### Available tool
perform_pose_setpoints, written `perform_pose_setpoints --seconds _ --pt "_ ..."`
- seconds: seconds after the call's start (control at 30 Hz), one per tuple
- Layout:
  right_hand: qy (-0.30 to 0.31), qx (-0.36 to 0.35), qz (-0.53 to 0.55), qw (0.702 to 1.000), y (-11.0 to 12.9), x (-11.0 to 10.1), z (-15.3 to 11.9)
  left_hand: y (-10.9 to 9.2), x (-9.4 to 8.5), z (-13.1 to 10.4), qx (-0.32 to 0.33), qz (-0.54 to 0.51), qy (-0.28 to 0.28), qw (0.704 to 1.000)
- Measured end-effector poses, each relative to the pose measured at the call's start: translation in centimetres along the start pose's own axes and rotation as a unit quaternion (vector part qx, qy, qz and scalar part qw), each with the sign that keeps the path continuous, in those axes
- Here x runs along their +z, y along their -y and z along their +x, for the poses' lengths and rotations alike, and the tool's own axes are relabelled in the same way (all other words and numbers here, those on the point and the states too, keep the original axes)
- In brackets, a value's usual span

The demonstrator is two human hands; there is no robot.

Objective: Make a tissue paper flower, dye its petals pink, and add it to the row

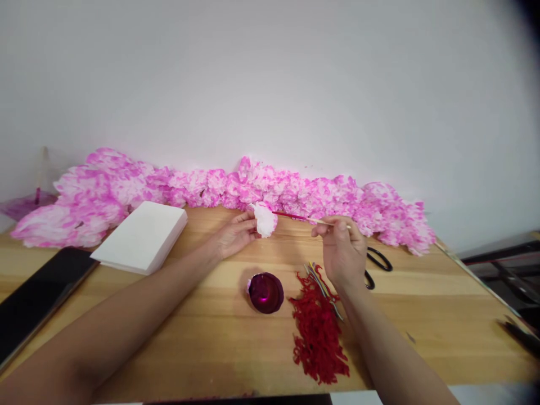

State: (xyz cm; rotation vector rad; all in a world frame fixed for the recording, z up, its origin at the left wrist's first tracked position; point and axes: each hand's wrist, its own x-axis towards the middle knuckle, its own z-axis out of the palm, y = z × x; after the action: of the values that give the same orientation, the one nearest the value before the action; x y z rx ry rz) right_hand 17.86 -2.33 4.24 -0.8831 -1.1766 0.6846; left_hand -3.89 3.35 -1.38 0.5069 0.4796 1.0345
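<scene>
Near the middle of the wooden table, my left hand (237, 233) pinches a small white paper flower (265, 219) with pink tinting at its edge. My right hand (343, 247) is closed on a thin brush (299, 217), whose dark red end reaches left to the flower's right edge. Below the flower stands a small round cup (265, 292) of dark purple-magenta liquid. Under my right hand lies a pile of red fuzzy strands (319, 332), with a few thin pale and yellow stems at its top.
A long row of pink and white paper flowers (270, 188) lines the wall. At left are a stack of white paper (141, 236) and a black flat device (42, 298). Black scissor handles (379, 259) show beside my right wrist. Another dark object (521, 337) lies at the right edge.
</scene>
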Motion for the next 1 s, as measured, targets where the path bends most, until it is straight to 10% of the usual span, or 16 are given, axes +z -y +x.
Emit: perform_pose_setpoints --seconds 1.0 --pt "0.042 0.029 -0.027 0.998 -1.2 -0.4 -0.1 -0.1 -0.1 0.0 -0.003 0.020 0.008 1.000"
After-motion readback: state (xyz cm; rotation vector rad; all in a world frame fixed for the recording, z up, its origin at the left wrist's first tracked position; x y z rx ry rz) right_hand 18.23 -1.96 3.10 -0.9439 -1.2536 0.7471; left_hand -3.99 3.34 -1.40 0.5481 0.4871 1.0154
